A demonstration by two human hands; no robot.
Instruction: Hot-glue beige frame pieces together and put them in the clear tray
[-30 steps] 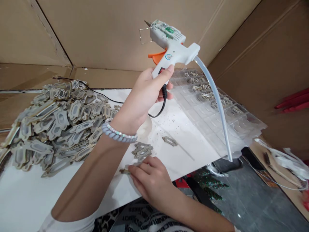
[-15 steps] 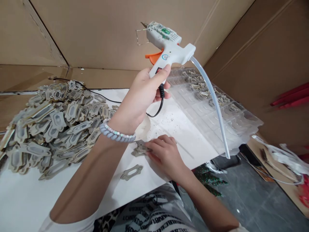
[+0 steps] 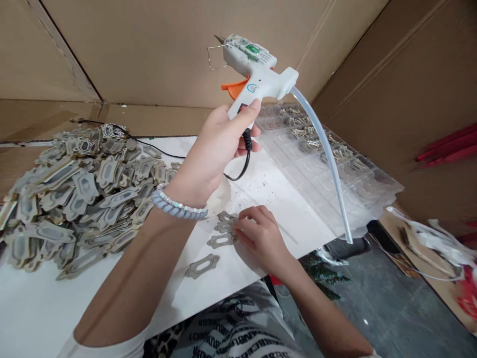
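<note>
My left hand [image 3: 227, 136] is wrapped round the handle of a white hot glue gun [image 3: 266, 77], raised above the table with its nozzle toward the upper left. A long clear glue stick [image 3: 330, 146] curves out of its back. My right hand [image 3: 261, 236] rests low over the white table, thumb and fingertips pinched at the right edge of a small grey ornate frame [image 3: 225, 222]. Just below lies a second such frame [image 3: 220, 241], close to the fingers. A third, separate frame [image 3: 202, 266] lies nearer my body.
A big heap of similar frames [image 3: 106, 204] covers the table's left side. At the right stands a clear compartment tray [image 3: 316, 184] with small metal pieces. The gun's black cord [image 3: 149, 144] runs left behind the heap. Cardboard walls [image 3: 156, 54] enclose the back.
My right hand has shifted slightly right, and the two frames by its fingers, bunched together before, now lie spread apart. My left hand holds the glue gun almost still.
</note>
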